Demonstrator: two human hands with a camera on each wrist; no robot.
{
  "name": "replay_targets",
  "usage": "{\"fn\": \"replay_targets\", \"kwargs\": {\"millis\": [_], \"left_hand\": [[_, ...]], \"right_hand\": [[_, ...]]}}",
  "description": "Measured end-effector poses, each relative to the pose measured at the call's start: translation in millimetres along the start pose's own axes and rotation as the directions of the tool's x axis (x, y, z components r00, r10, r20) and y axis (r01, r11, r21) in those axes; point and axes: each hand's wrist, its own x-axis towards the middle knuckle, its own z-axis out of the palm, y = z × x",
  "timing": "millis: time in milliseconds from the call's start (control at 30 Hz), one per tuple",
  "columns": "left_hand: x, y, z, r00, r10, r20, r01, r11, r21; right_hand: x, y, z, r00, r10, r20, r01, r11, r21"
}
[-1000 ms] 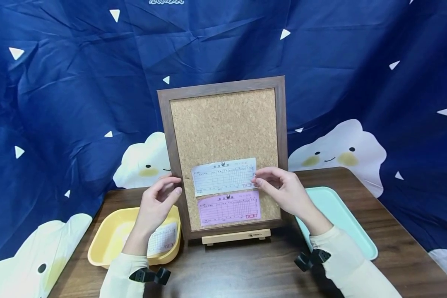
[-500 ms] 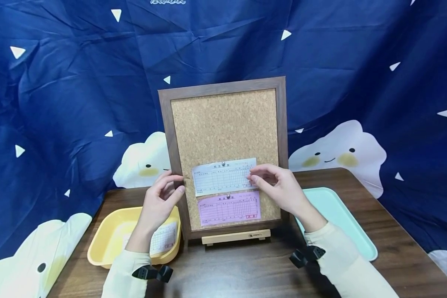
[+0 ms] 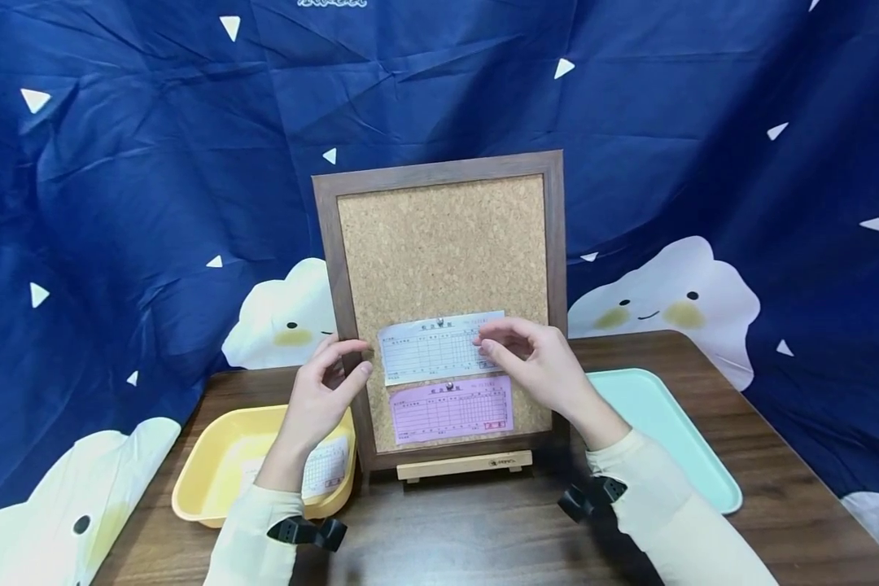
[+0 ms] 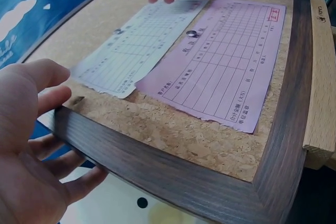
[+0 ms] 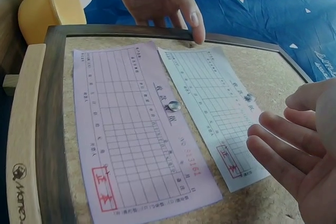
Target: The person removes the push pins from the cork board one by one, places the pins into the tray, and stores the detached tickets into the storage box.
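Note:
A framed cork board point(image 3: 439, 252) leans upright on a small wooden easel point(image 3: 465, 465). Two printed receipt slips are fixed to its lower half by round-headed pins: a pale bluish-white slip point(image 3: 425, 354) above a purple slip point(image 3: 450, 409). My left hand point(image 3: 321, 395) is at the board's left frame, fingers loosely bent; in the left wrist view some fingers lie over the front side and others beyond the frame point(image 4: 157, 166). My right hand point(image 3: 545, 366) hovers by the right end of the white slip, fingers relaxed and gripping nothing; contact with the paper cannot be made out.
A yellow basin point(image 3: 212, 439) with a printed slip point(image 3: 325, 468) inside stands left of the board on the brown wooden table point(image 3: 439, 537). To the right lies a mint-green tray point(image 3: 674, 423). A blue cloth with clouds hangs behind.
My right hand has shifted left across the right end of the white slip. My left hand has moved slightly right, over the board's left frame. Board and slips stay put.

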Motion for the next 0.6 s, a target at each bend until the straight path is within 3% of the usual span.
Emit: {"fn": "replay_targets", "kwargs": {"millis": [100,267,500,600], "left_hand": [[-0.2,12.1,2.2,1.000,0.022,0.001,-0.022,1.000,0.016],[1.1,13.7,6.3,1.000,0.023,-0.017,-0.022,0.997,0.070],[5.9,-12.7,10.2,0.999,-0.017,-0.030,0.019,0.996,0.090],[5.6,-16.0,10.6,0.999,-0.018,-0.044,0.022,0.996,0.091]], "right_hand": [[1,-12,0,1.000,0.000,0.002,0.000,1.000,-0.008],[2,-23,2,1.000,-0.001,-0.002,0.001,1.000,-0.018],[10,-5,12,1.000,-0.005,-0.011,0.005,0.999,-0.039],[13,-2,14,1.000,-0.010,-0.009,0.010,0.999,-0.037]]}}
